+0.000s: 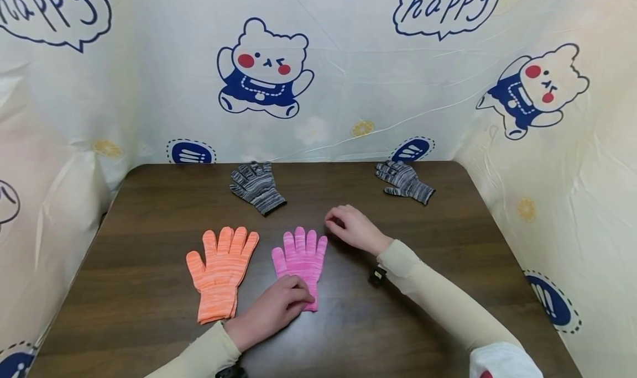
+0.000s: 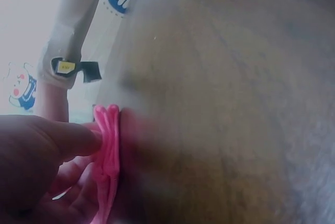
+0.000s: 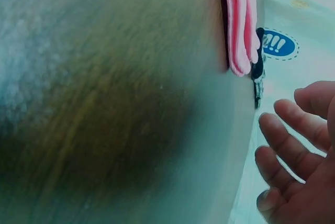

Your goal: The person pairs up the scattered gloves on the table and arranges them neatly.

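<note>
A pink knit glove (image 1: 301, 253) lies flat on the brown table, its fingers toward the far edge. My left hand (image 1: 278, 306) is at its cuff; in the left wrist view the thumb and fingers pinch the pink fabric (image 2: 108, 145). Just right of the pink glove's fingertips, my right hand (image 1: 354, 229) hovers low over the table. Its loosely bent fingers (image 3: 282, 140) hold nothing. To the left lies an orange knit glove (image 1: 221, 278), seemingly a stacked pair, since a second cuff edge shows beneath.
One grey-black knit glove (image 1: 259, 187) lies at the table's far edge, and another grey glove (image 1: 404, 182) lies farther right. A printed curtain (image 1: 338, 63) with cartoon bears hangs behind and beside the table (image 1: 149, 245). A small black device (image 1: 378, 274) is strapped to the right wrist.
</note>
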A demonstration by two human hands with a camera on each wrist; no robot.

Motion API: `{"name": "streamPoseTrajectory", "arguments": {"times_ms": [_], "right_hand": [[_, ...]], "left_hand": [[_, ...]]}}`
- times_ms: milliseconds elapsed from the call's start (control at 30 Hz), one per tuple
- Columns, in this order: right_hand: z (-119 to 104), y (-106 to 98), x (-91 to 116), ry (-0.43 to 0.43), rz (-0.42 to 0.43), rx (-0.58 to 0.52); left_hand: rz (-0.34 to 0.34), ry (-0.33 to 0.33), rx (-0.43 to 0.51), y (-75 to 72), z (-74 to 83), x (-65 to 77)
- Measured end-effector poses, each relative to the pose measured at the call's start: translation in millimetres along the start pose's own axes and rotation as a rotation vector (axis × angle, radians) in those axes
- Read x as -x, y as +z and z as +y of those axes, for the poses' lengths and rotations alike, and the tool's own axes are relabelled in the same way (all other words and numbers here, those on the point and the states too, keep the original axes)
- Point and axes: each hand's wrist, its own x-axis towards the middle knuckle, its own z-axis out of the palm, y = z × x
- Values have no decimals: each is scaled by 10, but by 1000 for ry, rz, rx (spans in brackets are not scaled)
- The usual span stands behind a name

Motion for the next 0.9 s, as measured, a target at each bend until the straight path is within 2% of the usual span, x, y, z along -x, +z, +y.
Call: {"name": "streamPoseTrajectory", "arguments": {"times_ms": [367,667,900], "right_hand": [[3,16,-45,32,-14,-3],[-1,19,-70,4,0,3],[-25,2,-85,13,-19,3]], "left_hand": [[-15,-21,11,-101,-16,69],[-20,-33,-7,-144,-24,107],[-50,-61,21,-179,-17,125]]}}
